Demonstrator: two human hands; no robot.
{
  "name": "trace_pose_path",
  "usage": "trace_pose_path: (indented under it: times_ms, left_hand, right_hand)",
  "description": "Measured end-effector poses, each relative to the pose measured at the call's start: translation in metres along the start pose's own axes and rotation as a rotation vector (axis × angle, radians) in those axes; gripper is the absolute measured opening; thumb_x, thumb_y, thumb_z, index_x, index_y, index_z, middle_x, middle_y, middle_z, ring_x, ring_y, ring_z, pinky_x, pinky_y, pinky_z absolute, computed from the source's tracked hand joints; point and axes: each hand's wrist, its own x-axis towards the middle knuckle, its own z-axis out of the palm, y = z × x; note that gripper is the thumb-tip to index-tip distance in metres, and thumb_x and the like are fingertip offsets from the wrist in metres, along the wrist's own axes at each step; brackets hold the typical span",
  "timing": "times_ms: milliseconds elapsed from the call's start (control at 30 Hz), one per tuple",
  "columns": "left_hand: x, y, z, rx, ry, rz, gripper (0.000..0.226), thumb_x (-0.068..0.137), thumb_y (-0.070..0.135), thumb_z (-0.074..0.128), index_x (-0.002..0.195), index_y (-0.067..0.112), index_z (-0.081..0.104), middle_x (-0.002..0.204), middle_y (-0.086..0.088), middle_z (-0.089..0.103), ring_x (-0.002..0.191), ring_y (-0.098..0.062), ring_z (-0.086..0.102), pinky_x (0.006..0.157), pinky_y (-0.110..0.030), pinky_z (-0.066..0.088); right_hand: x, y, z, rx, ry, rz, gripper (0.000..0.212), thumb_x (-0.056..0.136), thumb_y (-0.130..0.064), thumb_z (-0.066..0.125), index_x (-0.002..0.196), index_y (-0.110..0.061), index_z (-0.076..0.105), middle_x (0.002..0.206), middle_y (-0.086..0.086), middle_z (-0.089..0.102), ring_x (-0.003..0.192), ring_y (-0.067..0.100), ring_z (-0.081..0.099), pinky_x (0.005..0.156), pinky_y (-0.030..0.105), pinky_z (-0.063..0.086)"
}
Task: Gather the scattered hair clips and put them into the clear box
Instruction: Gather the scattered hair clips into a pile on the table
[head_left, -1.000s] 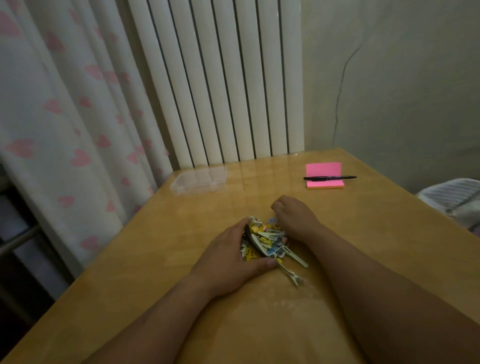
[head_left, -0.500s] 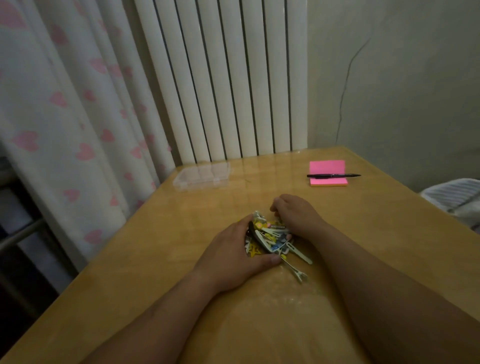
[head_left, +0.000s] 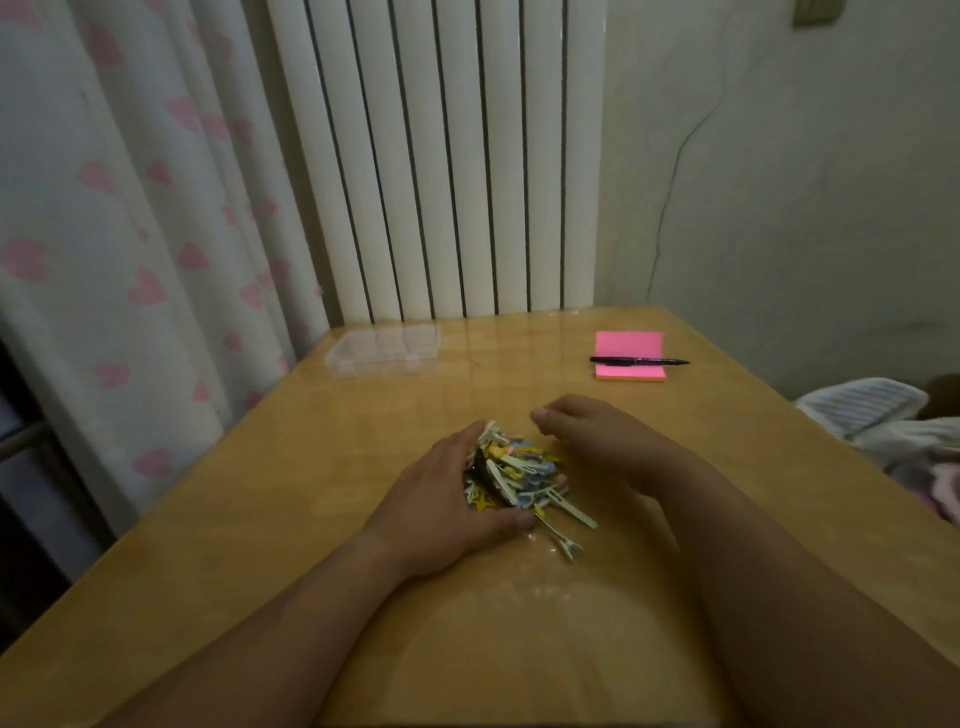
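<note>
Left hand (head_left: 441, 501): cupped on the 9 o'clock side of the heap of hair clips (head_left: 511, 475). Its fingers curve round the far side and its thumb closes in at the near edge, so it grasps the heap against the worktop (head_left: 291, 509).

Right hand (head_left: 589, 441): curled over, knuckles up, pressed to the heap's 3 o'clock side. Its fingertips are tucked under and hidden; I cannot tell whether it grips any clips or only pushes.

The heap lies mid-worktop between my two hands, mixed yellow, blue, white and dark pieces. Single clips are hard to separate in the dim light. Two long pale clips (head_left: 565, 541) stick out loose at 5 o'clock, past my left thumb.

Clear box (head_left: 384, 348): at 11 o'clock from the heap, well apart, near the far left corner. It looks divided into compartments; the contents are not readable.

Pink note pad (head_left: 628, 345) at 1 o'clock, with a black pen (head_left: 639, 360) lying across it.

Curtain (head_left: 130, 234) with pink hearts at left, radiator (head_left: 457, 156) behind. Pale cloth (head_left: 872, 410) at 3 o'clock, cut off by the frame edge.
</note>
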Motion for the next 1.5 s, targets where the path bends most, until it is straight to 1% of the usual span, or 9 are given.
trace_pose_path:
  times_ms: [100,200,367,600,833,1067,1167,1367,1500]
  left_hand:
    - [0.001,-0.002,0.001,0.027,0.001,0.025,0.120,0.068,0.091,0.070,0.165,0.043,0.019,0.166,0.016,0.036,0.147,-0.007,0.041,0.122,-0.036,0.038]
    - [0.002,-0.003,0.004,0.040,0.020,0.027,0.111,0.075,0.087,0.067,0.165,0.041,0.020,0.166,0.014,0.037,0.148,-0.008,0.041,0.123,-0.036,0.037]
    - [0.003,-0.004,0.004,0.005,0.019,-0.018,0.081,0.099,0.070,0.050,0.167,0.035,0.022,0.169,0.010,0.034,0.152,-0.012,0.037,0.125,-0.039,0.034]
    - [0.005,-0.002,0.003,-0.086,0.045,-0.037,0.062,0.109,0.055,0.043,0.165,0.033,0.030,0.164,0.008,0.041,0.146,-0.009,0.043,0.121,-0.032,0.036]
    - [0.033,-0.006,0.000,-0.355,0.061,-0.134,0.066,0.103,0.064,0.047,0.161,0.036,0.038,0.166,0.011,0.039,0.148,-0.011,0.042,0.118,-0.034,0.038]
    - [0.047,0.003,0.007,-0.460,0.039,-0.111,0.060,0.096,0.079,0.043,0.135,0.040,0.066,0.136,0.023,0.067,0.128,0.000,0.061,0.114,-0.036,0.046]
    - [0.040,0.003,0.006,-0.496,0.042,-0.120,0.043,0.105,0.061,0.041,0.123,0.039,0.073,0.122,0.022,0.072,0.117,0.000,0.067,0.111,-0.042,0.050]
    - [0.038,0.005,0.004,-0.465,0.137,-0.176,0.040,0.112,0.053,0.036,0.134,0.038,0.066,0.136,0.021,0.063,0.130,-0.002,0.056,0.103,-0.026,0.046]
    - [0.040,0.005,0.004,-0.452,0.038,-0.179,0.053,0.108,0.063,0.033,0.152,0.039,0.052,0.154,0.015,0.054,0.140,-0.006,0.051,0.117,-0.037,0.041]
  right_hand:
    - [-0.028,-0.003,-0.012,-0.252,-0.300,-0.028,0.094,0.085,-0.061,0.077,0.162,-0.035,0.031,0.154,-0.007,0.045,0.135,0.011,0.047,0.104,0.028,0.040]
    - [-0.047,0.009,-0.009,-0.465,-0.341,-0.117,0.121,0.073,-0.066,0.085,0.166,-0.044,0.010,0.167,-0.014,0.028,0.146,0.007,0.036,0.118,0.026,0.032]
    - [-0.044,0.018,0.019,-0.492,-0.126,-0.241,0.106,0.082,-0.080,0.063,0.166,-0.041,0.013,0.168,-0.011,0.030,0.147,0.009,0.038,0.121,0.032,0.034]
    - [-0.039,0.009,0.041,-0.557,0.069,-0.342,0.079,0.099,-0.071,0.044,0.165,-0.033,0.023,0.164,-0.008,0.037,0.145,0.009,0.041,0.113,0.024,0.034]
    - [-0.054,0.017,0.018,-0.561,-0.192,-0.336,0.125,0.069,-0.086,0.072,0.165,-0.048,0.003,0.172,-0.018,0.017,0.156,0.007,0.021,0.128,0.033,0.022]
    - [-0.032,0.021,0.032,-0.477,-0.035,-0.356,0.108,0.081,-0.080,0.062,0.166,-0.039,0.009,0.168,-0.015,0.024,0.152,0.008,0.031,0.122,0.029,0.032]
    - [-0.025,0.027,0.037,-0.507,-0.018,-0.356,0.105,0.082,-0.082,0.055,0.166,-0.035,0.013,0.170,-0.011,0.024,0.154,0.011,0.028,0.126,0.032,0.028]
    - [-0.019,0.026,0.034,-0.431,0.080,-0.217,0.102,0.085,-0.090,0.036,0.167,-0.034,0.016,0.173,-0.007,0.022,0.158,0.016,0.020,0.128,0.042,0.022]
    - [-0.005,0.011,0.036,-0.475,-0.005,-0.190,0.087,0.097,-0.078,0.035,0.168,-0.030,0.018,0.171,-0.008,0.027,0.156,0.016,0.026,0.128,0.043,0.021]
